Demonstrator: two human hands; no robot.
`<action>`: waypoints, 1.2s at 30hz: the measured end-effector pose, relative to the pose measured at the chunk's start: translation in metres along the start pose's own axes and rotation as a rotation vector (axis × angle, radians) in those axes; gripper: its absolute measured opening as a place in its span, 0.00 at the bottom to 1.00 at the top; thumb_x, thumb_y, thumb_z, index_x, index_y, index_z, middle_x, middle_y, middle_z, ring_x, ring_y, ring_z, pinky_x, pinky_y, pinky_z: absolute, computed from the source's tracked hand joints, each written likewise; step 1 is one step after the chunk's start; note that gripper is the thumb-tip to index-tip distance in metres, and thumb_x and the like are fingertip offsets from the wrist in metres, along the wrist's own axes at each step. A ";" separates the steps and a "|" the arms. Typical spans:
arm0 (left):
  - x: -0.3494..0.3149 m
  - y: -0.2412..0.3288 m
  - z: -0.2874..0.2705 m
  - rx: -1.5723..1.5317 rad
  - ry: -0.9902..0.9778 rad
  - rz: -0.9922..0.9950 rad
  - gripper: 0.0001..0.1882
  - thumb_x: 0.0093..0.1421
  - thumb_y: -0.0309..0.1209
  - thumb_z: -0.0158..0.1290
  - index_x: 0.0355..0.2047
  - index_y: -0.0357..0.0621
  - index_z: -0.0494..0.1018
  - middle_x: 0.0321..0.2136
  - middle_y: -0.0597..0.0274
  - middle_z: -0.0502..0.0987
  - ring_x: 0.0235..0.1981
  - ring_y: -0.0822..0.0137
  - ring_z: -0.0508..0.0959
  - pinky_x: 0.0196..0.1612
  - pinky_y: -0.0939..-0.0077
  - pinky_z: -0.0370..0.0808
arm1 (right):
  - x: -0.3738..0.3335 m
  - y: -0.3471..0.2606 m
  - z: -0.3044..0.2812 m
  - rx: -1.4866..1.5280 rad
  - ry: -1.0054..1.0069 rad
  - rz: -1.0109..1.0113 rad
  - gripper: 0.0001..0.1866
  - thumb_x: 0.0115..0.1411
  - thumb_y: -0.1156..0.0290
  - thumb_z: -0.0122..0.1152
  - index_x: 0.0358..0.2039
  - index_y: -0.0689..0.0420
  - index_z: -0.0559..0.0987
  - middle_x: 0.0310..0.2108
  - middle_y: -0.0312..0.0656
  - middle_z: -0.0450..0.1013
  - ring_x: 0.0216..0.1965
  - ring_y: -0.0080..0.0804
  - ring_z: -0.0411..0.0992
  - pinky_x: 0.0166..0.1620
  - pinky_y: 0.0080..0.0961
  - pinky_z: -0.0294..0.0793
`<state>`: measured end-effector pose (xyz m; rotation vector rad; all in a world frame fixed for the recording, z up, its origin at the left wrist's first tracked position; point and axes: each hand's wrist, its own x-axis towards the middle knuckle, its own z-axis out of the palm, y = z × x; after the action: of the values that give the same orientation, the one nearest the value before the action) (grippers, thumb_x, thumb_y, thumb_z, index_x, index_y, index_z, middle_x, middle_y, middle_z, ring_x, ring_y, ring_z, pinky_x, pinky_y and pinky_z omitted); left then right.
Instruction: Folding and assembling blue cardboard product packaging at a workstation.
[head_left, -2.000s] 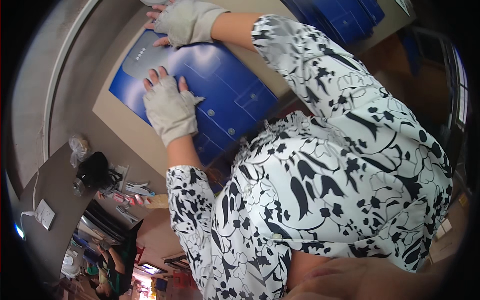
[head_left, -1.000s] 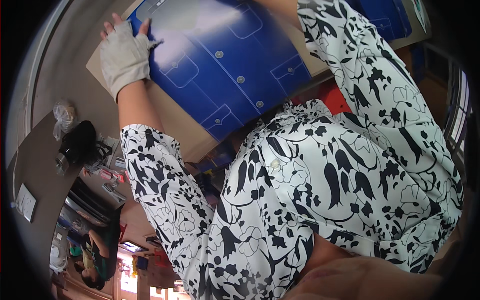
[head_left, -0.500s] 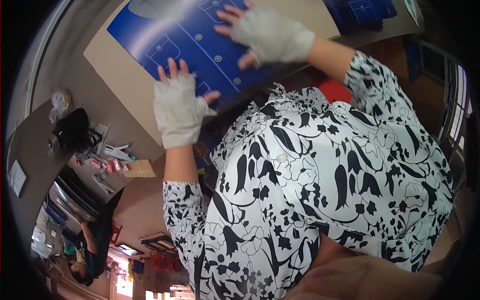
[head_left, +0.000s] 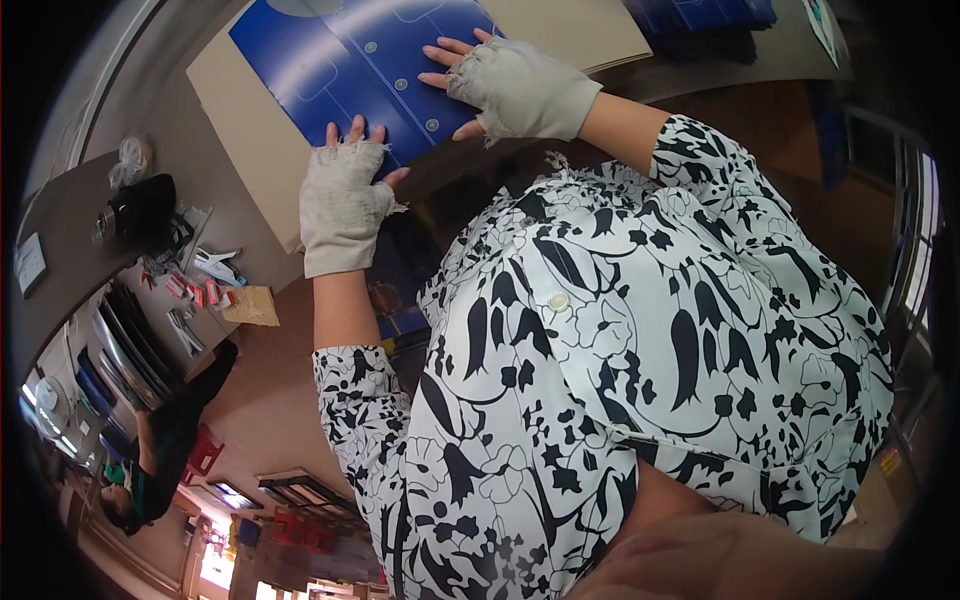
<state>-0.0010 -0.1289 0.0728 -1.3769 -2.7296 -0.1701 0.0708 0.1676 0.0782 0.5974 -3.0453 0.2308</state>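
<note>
A glossy blue sheet (head_left: 360,92), printed with a jacket front of pockets and round buttons, lies on larger cream boards (head_left: 235,125). Both of my hands wear off-white, frayed fingerless gloves. My left hand (head_left: 345,205) rests at the sheet's lower left part, its bare fingertips spread flat on the blue surface. On the sheet's right part lies my right hand (head_left: 512,88), fingers stretched apart with the thumb near the edge. Neither hand grips anything. Glove and palm hide the parts of the sheet beneath them.
More blue printed pieces (head_left: 705,20) are stacked at the upper right. Left on the grey table are a stapler-like tool (head_left: 218,266), small red-and-white boxes (head_left: 190,290), a brown card (head_left: 252,306) and a black object (head_left: 145,215). Another person (head_left: 150,470) works at the lower left.
My right hand has come left and down, nearer my left hand. The sheet sits a little higher and further left in view, and the whole view has shifted slightly.
</note>
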 end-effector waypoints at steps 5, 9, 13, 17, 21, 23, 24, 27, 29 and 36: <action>-0.002 -0.001 0.009 -0.018 -0.005 0.033 0.28 0.57 0.38 0.66 0.59 0.50 0.78 0.62 0.54 0.77 0.65 0.48 0.74 0.67 0.53 0.69 | 0.008 0.002 0.005 0.030 0.020 0.024 0.43 0.62 0.38 0.63 0.71 0.49 0.67 0.75 0.47 0.56 0.77 0.41 0.52 0.76 0.51 0.49; -0.002 0.000 0.013 -0.004 0.010 0.109 0.26 0.53 0.28 0.61 0.55 0.48 0.80 0.60 0.53 0.79 0.63 0.51 0.77 0.66 0.54 0.72 | 0.018 0.001 0.014 0.018 0.034 0.074 0.46 0.60 0.34 0.62 0.72 0.48 0.66 0.75 0.47 0.56 0.77 0.43 0.51 0.76 0.51 0.48; 0.003 0.012 0.022 0.017 0.133 0.037 0.26 0.49 0.26 0.59 0.53 0.46 0.81 0.56 0.54 0.81 0.60 0.52 0.79 0.64 0.55 0.73 | 0.025 -0.002 0.021 0.006 0.012 0.110 0.47 0.60 0.32 0.61 0.72 0.46 0.66 0.76 0.47 0.55 0.78 0.44 0.50 0.76 0.53 0.46; 0.000 0.021 0.023 -0.097 0.190 -0.001 0.28 0.45 0.27 0.65 0.51 0.46 0.81 0.51 0.57 0.84 0.55 0.56 0.82 0.62 0.56 0.75 | 0.022 -0.006 0.021 -0.007 -0.004 0.121 0.47 0.59 0.31 0.61 0.72 0.43 0.67 0.77 0.46 0.54 0.78 0.45 0.48 0.76 0.55 0.44; -0.005 0.021 0.029 -0.168 0.208 0.071 0.33 0.39 0.29 0.72 0.51 0.47 0.81 0.49 0.58 0.85 0.52 0.58 0.84 0.60 0.55 0.76 | 0.012 -0.007 0.016 -0.011 0.018 0.146 0.46 0.58 0.32 0.62 0.72 0.41 0.68 0.77 0.44 0.53 0.78 0.45 0.48 0.77 0.55 0.43; -0.006 0.020 0.030 -0.176 0.219 0.096 0.32 0.40 0.30 0.72 0.51 0.47 0.81 0.50 0.58 0.85 0.52 0.57 0.84 0.59 0.54 0.76 | 0.011 -0.008 0.015 -0.021 0.004 0.149 0.46 0.57 0.31 0.62 0.72 0.40 0.68 0.77 0.44 0.53 0.78 0.45 0.48 0.77 0.55 0.43; -0.007 0.019 0.030 -0.152 0.202 0.113 0.32 0.40 0.33 0.72 0.50 0.47 0.81 0.51 0.58 0.84 0.52 0.57 0.83 0.59 0.54 0.76 | 0.011 -0.009 0.014 -0.028 -0.011 0.144 0.46 0.57 0.30 0.62 0.71 0.39 0.68 0.78 0.44 0.52 0.78 0.45 0.47 0.77 0.55 0.43; -0.010 0.019 0.030 -0.133 0.175 0.133 0.32 0.41 0.35 0.72 0.50 0.46 0.80 0.52 0.57 0.83 0.53 0.56 0.83 0.60 0.53 0.75 | 0.011 -0.011 0.012 -0.035 -0.046 0.149 0.47 0.57 0.29 0.61 0.72 0.38 0.67 0.78 0.44 0.52 0.78 0.46 0.48 0.77 0.56 0.44; -0.011 0.019 0.030 -0.139 0.165 0.137 0.32 0.42 0.34 0.72 0.51 0.46 0.80 0.52 0.57 0.83 0.54 0.57 0.82 0.60 0.53 0.75 | 0.011 -0.014 0.006 -0.035 -0.065 0.151 0.47 0.57 0.29 0.61 0.72 0.38 0.67 0.78 0.44 0.52 0.78 0.47 0.48 0.76 0.56 0.44; -0.008 0.029 0.024 -0.147 0.220 0.141 0.20 0.57 0.30 0.66 0.50 0.45 0.81 0.48 0.55 0.84 0.50 0.53 0.84 0.59 0.52 0.76 | 0.012 -0.014 0.011 -0.063 -0.064 0.165 0.49 0.57 0.26 0.59 0.74 0.38 0.65 0.78 0.44 0.52 0.78 0.48 0.48 0.76 0.58 0.45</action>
<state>0.0262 -0.1149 0.0495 -1.4819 -2.4742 -0.4905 0.0654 0.1489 0.0704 0.3570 -3.1523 0.1215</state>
